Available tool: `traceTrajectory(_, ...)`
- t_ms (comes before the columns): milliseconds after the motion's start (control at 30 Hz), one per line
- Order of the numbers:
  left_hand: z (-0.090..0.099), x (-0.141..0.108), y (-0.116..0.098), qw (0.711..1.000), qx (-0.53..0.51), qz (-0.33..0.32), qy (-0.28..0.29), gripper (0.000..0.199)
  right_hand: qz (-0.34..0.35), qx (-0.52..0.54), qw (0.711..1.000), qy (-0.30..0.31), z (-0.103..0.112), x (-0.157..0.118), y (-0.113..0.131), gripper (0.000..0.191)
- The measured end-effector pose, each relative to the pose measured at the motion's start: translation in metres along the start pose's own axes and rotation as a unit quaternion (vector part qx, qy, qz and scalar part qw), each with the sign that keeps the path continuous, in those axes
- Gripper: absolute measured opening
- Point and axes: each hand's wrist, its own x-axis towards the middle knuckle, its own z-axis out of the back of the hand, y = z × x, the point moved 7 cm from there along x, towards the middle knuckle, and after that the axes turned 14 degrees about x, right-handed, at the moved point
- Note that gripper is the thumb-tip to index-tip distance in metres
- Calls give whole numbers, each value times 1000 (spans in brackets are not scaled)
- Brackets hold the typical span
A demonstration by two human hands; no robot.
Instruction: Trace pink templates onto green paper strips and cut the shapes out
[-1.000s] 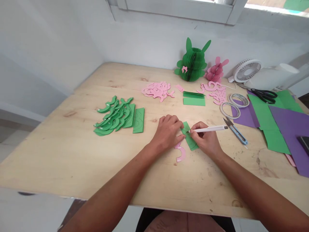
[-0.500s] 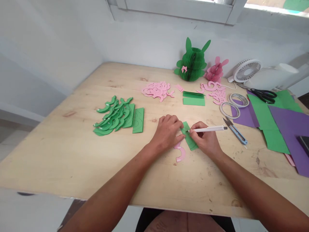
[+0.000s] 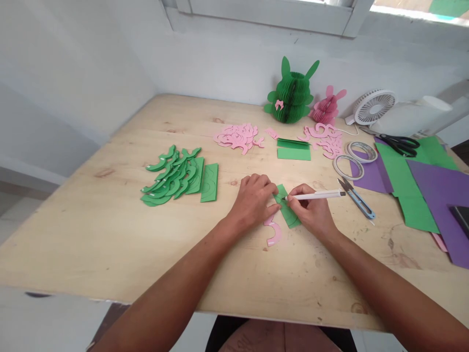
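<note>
Pale floor (image 3: 44, 322) shows below the near edge of the table (image 3: 128, 254), a light wooden top with brown knots, a few dark specks and worn patches at right. Just beyond lies a curved pink cutout (image 3: 274, 234) with pale marks, its far end under the left hand (image 3: 254, 200). That hand lies palm down, thumb and forefinger slightly apart, its tips on the left edge of the green card (image 3: 291, 217). The card lies slanted between the hands near the middle of the table, a narrow, flat rectangle with thin curved lines on it. The right hand (image 3: 311, 210) pinches a white pen (image 3: 322, 194), tip at the card, dark end pointing right. Farther left is a heap of green cutouts (image 3: 172, 183); at right are snips (image 3: 357, 198) and, beyond, tape rolls (image 3: 353, 178). Along the far edge stand a green paper figure (image 3: 292, 98), a pink one and a white fan (image 3: 374, 106), before a white wall (image 3: 220, 58) with a window frame (image 3: 271, 18) above.
</note>
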Motion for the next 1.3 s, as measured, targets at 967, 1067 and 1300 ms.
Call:
traceTrajectory(967, -1, 0, 1, 1000, 2, -1, -2, 19, 4, -9, 1000, 6, -1, 0, 1, 10)
traceTrajectory(1067, -1, 0, 1, 1000, 1, -1, -2, 19, 3, -11, 1000, 5, -1, 0, 1, 9)
traceTrajectory(1300, 0, 0, 1, 1000, 0, -2, -3, 19, -1, -13, 1000, 2, -1, 0, 1, 8)
